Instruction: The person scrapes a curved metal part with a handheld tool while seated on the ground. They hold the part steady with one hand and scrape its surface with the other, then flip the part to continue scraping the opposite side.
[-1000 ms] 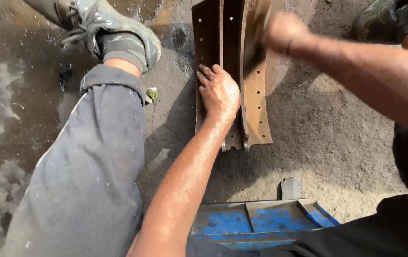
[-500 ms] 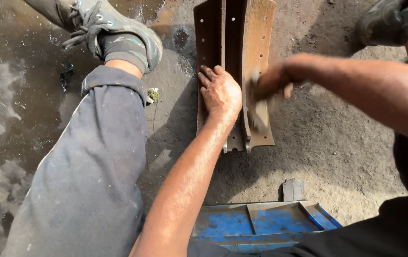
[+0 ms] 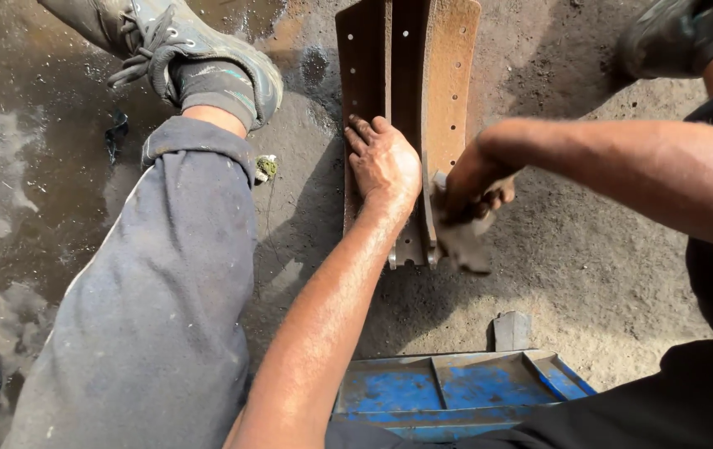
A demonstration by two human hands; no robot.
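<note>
A blue metal tray (image 3: 456,389) with dividers lies at the near edge on the dirt floor (image 3: 606,274). A small grey block (image 3: 512,330) stands just beyond it. Far left, a grey laced shoe (image 3: 198,50) rests on wet ground (image 3: 15,166).

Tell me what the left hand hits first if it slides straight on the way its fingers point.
Nothing soon: the left hand lies flat on the rusty metal part, fingers pointing up along it, and that surface looks free to the frame's top.
</note>
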